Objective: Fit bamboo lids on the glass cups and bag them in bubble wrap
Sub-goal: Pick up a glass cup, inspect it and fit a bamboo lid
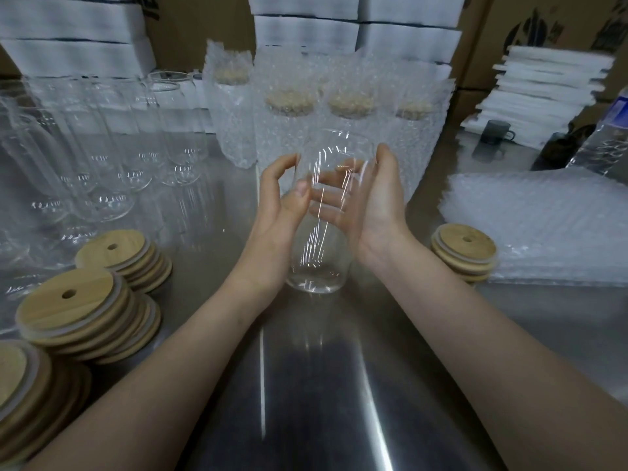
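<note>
A tall clear glass cup (323,239) with no lid is held between both hands at the middle of the scene, just above the shiny steel tabletop (306,385). It tilts, with its rounded base towards the near side and its open mouth towards the far side. Its outline is smeared by blur.

The left hand (280,209) is at the cup's left side. Its thumb presses on the glass and its fingers (289,163) curl narrowly towards the wall. The right hand (373,198) cradles the cup from the right, palm turned inward. Its fingers lie fairly straight behind the glass and show through it, and its thumb points up.

On the near left stand several stacks of round bamboo lids (68,300), each lid with a small hole. A shorter stack of the same lids (464,249) sits on the right, touching a flat pile of clear bubble-wrap bags (543,226).

Beyond the hands a row of lidded cups wrapped in bubble wrap (289,130) stands upright. To its left is a crowd of bare glass cups (102,147).

White foam blocks (356,25) and brown cardboard boxes (492,28) fill the far side. At the far right are a leaning stack of white foam sheets (543,86), a dark mug (496,134) and a clear plastic bottle (605,141).
</note>
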`<state>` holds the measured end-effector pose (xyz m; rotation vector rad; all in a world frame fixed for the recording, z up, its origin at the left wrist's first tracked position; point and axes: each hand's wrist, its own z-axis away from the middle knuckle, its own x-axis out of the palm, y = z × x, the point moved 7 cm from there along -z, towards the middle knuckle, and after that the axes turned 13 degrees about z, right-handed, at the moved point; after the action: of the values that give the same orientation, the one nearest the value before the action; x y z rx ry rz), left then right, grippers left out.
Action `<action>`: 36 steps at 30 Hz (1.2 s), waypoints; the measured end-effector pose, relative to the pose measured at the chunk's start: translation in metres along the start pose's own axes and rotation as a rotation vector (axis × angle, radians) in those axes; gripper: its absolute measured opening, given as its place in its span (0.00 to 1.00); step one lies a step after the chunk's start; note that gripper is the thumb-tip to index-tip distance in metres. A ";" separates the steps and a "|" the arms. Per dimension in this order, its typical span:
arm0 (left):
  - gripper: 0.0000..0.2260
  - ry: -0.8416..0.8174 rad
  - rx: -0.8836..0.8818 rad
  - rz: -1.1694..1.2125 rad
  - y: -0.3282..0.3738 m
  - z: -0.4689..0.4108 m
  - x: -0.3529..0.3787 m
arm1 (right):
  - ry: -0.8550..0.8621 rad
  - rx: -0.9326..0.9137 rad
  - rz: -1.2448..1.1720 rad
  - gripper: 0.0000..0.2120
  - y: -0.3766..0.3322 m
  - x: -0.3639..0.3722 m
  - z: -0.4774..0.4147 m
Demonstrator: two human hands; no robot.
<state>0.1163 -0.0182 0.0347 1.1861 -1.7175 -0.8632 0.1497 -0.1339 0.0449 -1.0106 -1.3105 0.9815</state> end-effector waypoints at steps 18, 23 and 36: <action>0.31 0.142 -0.017 -0.013 0.015 0.008 -0.001 | 0.051 -0.041 0.004 0.23 -0.002 -0.002 0.000; 0.24 0.111 -0.078 0.199 0.011 0.006 0.000 | 0.051 -0.068 -0.005 0.27 -0.002 -0.002 -0.002; 0.28 0.040 -0.266 0.006 0.001 0.002 -0.001 | 0.042 -0.035 0.011 0.25 0.003 0.000 0.002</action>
<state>0.1146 -0.0168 0.0344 1.0121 -1.5188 -1.0229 0.1480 -0.1333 0.0422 -1.0612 -1.2924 0.9432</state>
